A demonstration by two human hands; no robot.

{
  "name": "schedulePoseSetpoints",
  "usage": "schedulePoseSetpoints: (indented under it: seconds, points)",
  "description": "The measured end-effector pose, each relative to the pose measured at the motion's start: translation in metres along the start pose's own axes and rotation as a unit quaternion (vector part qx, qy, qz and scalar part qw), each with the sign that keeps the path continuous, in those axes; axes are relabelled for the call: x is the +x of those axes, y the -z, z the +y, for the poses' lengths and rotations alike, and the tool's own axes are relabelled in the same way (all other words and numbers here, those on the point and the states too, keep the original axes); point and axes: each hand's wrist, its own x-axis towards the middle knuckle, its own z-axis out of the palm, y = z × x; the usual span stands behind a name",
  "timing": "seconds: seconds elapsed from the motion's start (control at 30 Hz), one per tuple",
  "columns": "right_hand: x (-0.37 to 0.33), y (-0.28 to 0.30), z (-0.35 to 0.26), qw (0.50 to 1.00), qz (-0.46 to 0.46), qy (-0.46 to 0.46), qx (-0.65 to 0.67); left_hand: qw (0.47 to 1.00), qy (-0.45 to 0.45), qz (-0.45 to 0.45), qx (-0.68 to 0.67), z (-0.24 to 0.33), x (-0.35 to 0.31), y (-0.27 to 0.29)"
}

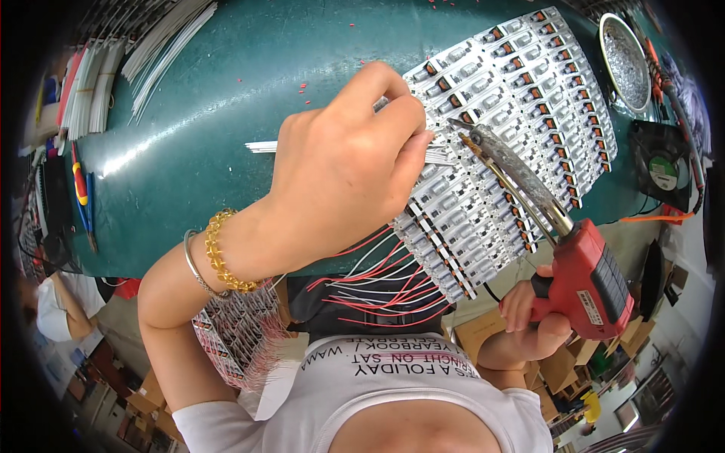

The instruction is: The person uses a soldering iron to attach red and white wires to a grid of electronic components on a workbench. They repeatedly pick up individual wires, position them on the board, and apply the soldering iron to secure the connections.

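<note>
Left grip, slim white wires, red plastic soldering gun

A red-and-yellow tool lies beside a slim blue tool, far left; a square black fan is at right; cardboard boxes (a person in yellow near them) sit below.

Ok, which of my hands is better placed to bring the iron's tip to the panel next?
Probably your right: your right hand grips the red soldering iron, its tip already over the silver panel. Your left hand seems busy with thin white wires.
</note>
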Motion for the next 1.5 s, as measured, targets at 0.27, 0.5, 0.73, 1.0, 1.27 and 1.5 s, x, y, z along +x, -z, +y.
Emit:
schedulePoseSetpoints:
  seconds: [0.27, 0.5, 0.73, 1.0, 1.27, 1.5]
  points:
    - [-0.001, -0.005, -0.002, 1.000, 0.014, -0.019, -0.005, 0.999, -0.022, 0.025, 0.041, 0.001, -0.002, -0.006]
    - [-0.002, -0.003, -0.005, 1.000, 0.005, 0.003, -0.009, 0.998, -0.035, 0.030, 0.045, 0.000, -0.002, -0.007]
    - [-0.002, 0.001, 0.001, 1.000, -0.007, 0.012, 0.003, 0.998, -0.027, 0.026, 0.047, 0.001, -0.001, -0.007]
    - [-0.005, 0.007, 0.002, 0.999, 0.007, 0.025, 0.024, 1.000, -0.006, 0.007, -0.023, -0.002, 0.004, 0.002]
    - [-0.011, 0.016, 0.007, 0.999, 0.010, 0.007, 0.032, 1.000, -0.002, -0.004, -0.017, 0.007, 0.000, 0.000]
    - [-0.014, 0.014, 0.011, 0.999, 0.012, 0.013, 0.030, 1.000, -0.023, -0.012, -0.004, 0.014, -0.006, -0.005]
